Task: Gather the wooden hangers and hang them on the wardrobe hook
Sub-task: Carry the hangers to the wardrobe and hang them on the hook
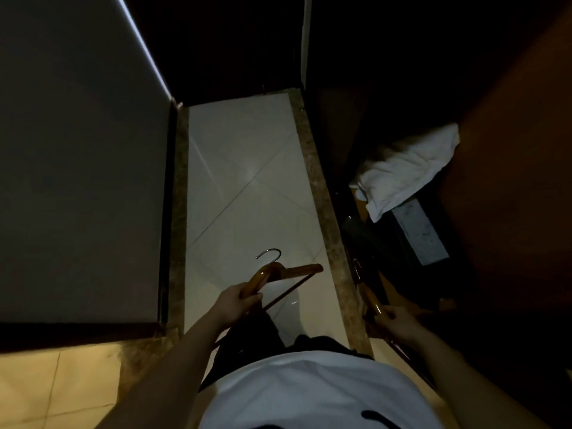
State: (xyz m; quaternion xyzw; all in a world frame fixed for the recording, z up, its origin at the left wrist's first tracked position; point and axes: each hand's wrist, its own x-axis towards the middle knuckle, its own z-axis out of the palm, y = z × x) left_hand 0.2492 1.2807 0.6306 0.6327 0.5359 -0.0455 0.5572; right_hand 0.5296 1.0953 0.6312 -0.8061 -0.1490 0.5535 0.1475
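Wooden hangers are in both of my hands, one group per hand. My left hand [236,300] is closed around one arm of a wooden hanger [280,274]; its metal hook [270,253] points away from me, above the pale floor tiles [247,168]. The hanger's crossbar runs diagonally from the hand up to the right tip. I cannot tell whether this hand holds one hanger or several stacked together.

My right hand [399,322] is closed around a second hanger [370,300], held over the dark area right of the stone threshold strip [328,230]. Its hook is faint in the low light.

Nearest to the camera is a white shirt [309,388] carrying a black mark at its lower edge. No readable writing, brand or label is visible anywhere.

Further out on the right, a white cloth [408,168] lies crumpled inside the dark compartment, partly covering a dark box with a pale grey panel [421,233]. A reddish-brown wooden panel [520,150] stands right of these.

On the left, a dark flat panel [77,150] fills the frame, with a thin bright line [142,41] along its upper edge. The far end is too dark to resolve.
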